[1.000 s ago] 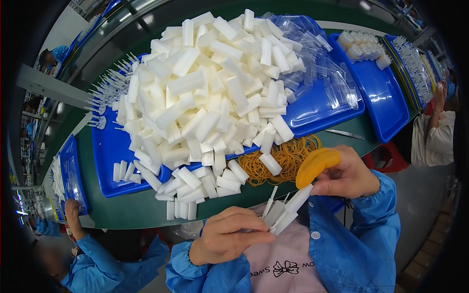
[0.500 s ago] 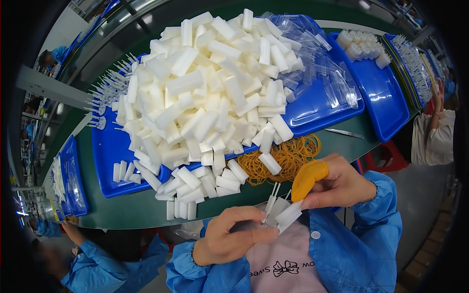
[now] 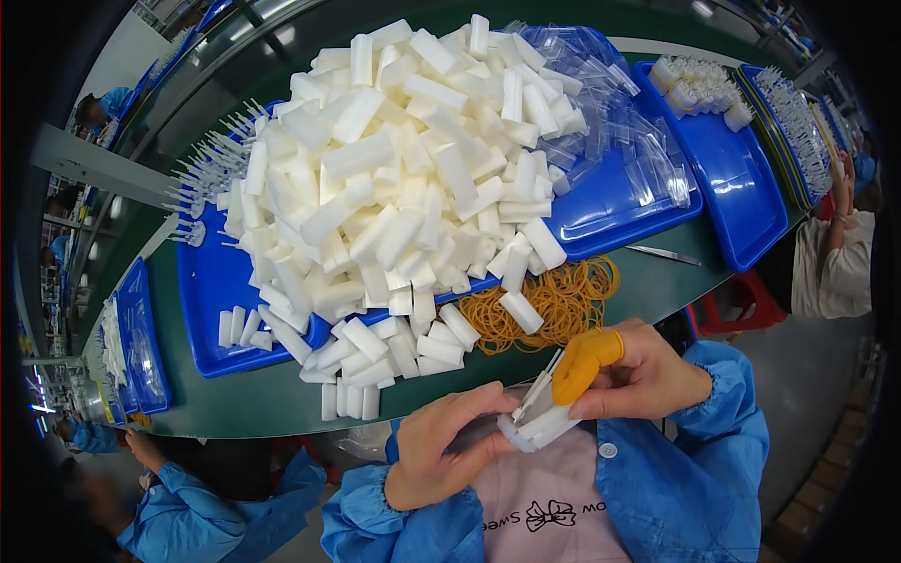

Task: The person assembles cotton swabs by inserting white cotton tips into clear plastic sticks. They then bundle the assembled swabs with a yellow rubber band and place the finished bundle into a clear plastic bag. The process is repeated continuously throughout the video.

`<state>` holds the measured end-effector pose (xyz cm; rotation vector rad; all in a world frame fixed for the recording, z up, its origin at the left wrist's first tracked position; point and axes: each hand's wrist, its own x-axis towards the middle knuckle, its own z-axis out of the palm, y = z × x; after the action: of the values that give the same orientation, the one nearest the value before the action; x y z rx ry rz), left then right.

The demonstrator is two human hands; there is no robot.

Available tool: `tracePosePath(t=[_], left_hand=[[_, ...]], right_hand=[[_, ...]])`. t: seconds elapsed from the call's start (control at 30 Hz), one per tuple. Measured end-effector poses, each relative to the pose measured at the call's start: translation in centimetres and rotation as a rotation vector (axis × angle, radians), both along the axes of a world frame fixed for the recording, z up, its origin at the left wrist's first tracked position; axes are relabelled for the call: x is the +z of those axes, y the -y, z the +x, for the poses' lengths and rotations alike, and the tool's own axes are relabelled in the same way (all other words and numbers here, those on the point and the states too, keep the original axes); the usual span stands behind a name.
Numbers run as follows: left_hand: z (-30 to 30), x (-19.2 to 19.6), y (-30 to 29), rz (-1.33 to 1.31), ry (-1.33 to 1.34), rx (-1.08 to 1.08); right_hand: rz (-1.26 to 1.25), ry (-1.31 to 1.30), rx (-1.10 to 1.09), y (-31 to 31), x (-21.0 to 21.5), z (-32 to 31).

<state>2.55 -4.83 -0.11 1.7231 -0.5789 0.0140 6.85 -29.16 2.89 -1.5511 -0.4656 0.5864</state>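
Close in front of my chest, both hands hold one small assembly. My left hand (image 3: 449,448) pinches its lower end, a white plastic part (image 3: 514,432) with thin pale prongs pointing up and to the right. My right hand (image 3: 633,373), with a yellow finger cot on one finger, closes on a white foam block (image 3: 549,425) lying along the prongs. The finger cot hides part of where block and prongs meet. Just beyond my hands, a heap of tan rubber bands (image 3: 549,305) lies on the green table (image 3: 272,405).
A large pile of white foam blocks (image 3: 375,178) fills and overflows a blue tray (image 3: 202,324). Pronged white parts (image 3: 221,164) stand at its left. Clear plastic sleeves (image 3: 610,113) lie in the tray at right. Tweezers (image 3: 664,254) rest near a second blue tray (image 3: 737,206). Co-workers sit on both sides.
The foam block and the pronged part were splayed apart and now lie closer together. My right hand has shifted slightly down, its covered finger now over the prongs.
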Motion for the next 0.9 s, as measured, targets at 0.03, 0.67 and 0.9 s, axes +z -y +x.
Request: tracePosePath(t=[0.03, 0.67, 0.9], left_hand=[[-0.1, -0.1, 0.0, -0.006, -0.054, 0.000], [0.5, 0.1, 0.6, -0.021, -0.206, 0.178], [0.2, -0.3, 0.1, -0.111, -0.262, 0.202]], right_hand=[[0.002, 0.007, -0.007, 0.0, -0.2, -0.1], [0.501, 0.123, -0.809, 4.0, -6.9, 2.6], [0.081, 0.288, -0.942, 4.5, -5.6, 2.5]])
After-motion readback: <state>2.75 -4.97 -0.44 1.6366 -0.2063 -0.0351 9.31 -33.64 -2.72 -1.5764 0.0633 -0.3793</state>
